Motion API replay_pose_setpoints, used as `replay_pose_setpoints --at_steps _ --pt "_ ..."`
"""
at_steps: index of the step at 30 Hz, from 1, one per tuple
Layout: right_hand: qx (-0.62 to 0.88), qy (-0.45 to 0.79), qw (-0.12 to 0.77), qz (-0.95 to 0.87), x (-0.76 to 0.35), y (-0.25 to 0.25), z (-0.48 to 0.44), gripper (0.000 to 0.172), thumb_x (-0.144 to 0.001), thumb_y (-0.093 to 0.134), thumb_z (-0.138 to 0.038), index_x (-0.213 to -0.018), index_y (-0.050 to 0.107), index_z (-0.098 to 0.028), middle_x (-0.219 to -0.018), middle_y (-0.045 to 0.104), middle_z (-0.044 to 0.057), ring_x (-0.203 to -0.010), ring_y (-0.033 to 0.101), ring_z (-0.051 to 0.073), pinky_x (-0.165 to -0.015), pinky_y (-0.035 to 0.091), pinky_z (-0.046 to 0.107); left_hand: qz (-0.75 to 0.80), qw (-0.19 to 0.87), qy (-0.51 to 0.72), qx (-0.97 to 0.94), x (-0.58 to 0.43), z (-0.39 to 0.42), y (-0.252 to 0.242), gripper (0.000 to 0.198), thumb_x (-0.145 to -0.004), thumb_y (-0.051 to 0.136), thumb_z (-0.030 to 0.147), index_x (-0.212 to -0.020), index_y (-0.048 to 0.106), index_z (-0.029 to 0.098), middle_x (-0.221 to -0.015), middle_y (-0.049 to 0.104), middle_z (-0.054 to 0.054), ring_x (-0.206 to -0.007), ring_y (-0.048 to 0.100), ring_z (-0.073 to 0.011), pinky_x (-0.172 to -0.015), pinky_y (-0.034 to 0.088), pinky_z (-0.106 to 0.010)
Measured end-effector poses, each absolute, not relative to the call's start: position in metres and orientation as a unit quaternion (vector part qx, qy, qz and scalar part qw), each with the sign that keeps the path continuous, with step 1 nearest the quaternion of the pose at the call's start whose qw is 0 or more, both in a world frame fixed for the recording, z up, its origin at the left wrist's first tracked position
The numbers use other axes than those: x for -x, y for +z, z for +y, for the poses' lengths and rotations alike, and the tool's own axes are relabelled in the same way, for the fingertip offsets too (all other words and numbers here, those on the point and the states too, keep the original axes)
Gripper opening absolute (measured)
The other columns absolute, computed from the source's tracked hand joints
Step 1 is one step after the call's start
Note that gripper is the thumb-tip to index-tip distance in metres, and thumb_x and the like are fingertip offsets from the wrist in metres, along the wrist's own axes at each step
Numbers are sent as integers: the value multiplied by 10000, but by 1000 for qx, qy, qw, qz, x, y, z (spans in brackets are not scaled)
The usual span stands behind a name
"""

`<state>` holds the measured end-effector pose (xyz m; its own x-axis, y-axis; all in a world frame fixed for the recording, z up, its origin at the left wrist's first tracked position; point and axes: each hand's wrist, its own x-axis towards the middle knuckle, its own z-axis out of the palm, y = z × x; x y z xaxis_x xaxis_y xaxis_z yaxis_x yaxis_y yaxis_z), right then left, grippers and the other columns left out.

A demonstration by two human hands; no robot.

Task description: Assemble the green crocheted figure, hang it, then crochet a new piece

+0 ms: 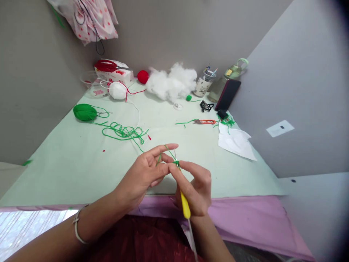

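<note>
Gripping the yellow-handled hook [185, 206], the right hand [195, 185] has thumb and forefinger clamped on its shaft near the tip. Left hand [147, 169] — thumb and middle finger appear pinched on the small green piece [176, 163] at the hook, though fingers partly hide it; forefinger extended, green strand [170, 152] running from it. Green yarn ball [84, 112] lies on the table [68, 163], beyond and left.

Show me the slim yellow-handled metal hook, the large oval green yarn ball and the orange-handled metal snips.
Yellow-handled hook [185, 208], head view: yellow handle.
Green yarn ball [84, 112], head view: wound side.
Orange-handled snips [206, 122], head view: orange handle.
</note>
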<state>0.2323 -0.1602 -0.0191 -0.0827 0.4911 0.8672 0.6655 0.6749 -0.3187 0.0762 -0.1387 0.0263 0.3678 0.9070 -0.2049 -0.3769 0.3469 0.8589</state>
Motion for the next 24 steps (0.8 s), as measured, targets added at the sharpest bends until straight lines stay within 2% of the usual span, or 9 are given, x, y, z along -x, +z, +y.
replay_pose_setpoints --at_steps 3,7,11,16,18,21,24 --pt "408 44 594 -692 -231 -10 -161 298 -966 551 -114 -1155 713 -277 -993 719 62 -896 693 216 -729 592 385 328 784 418 -320 -73 -134 27 405 -853 786 277 -1245 705 214 -798 516 46 -463 190 12 -437 116 -195" --pt "402 220 668 -586 -231 4 -160 215 -999 508 -160 -1008 714 -218 -783 653 37 -699 624 178 -621 532 355 341 755 449 -334 -71 -132 27 338 -842 790 246 -1177 746 232 -855 532 32 -469 187 11 -426 102 -206" --pt "384 307 680 -544 -228 5 -155 192 -1000 531 -182 -962 716 -218 -824 658 34 -712 625 160 -630 526 327 350 737 439 -376 -73 -135 25 328 -843 786 252 -1169 758 278 -886 551 28 -489 261 -1 -435 156 -200" --pt "396 263 641 -602 -224 1 -155 245 -985 543 -98 -1034 740 -236 -945 726 45 -818 667 165 -698 560 322 368 712 444 -401 -76 -138 19 296 -861 780 286 -1156 766 285 -852 581 28 -511 326 -21 -461 228 -197" --pt "407 186 620 -644 -223 -2 -157 301 -959 567 -46 -1105 739 -246 -970 723 46 -862 679 165 -746 572 324 368 714 453 -387 -77 -137 18 332 -851 794 277 -1181 758 290 -857 591 29 -516 349 -19 -475 249 -191" --pt "395 59 589 -702 -225 -6 -159 395 -915 617 -8 -1210 727 -247 -1111 710 85 -996 685 196 -809 580 342 341 756 444 -339 -77 -135 18 361 -850 798 261 -1208 749 266 -793 565 38 -492 298 -8 -460 218 -178" --pt "408 110 609 -671 -230 -4 -157 329 -936 595 -32 -1145 744 -238 -1014 722 68 -924 683 187 -773 568 337 313 798 425 -289 -76 -130 18 302 -851 795 237 -1150 776 204 -715 492 53 -474 214 3 -436 176 -166"
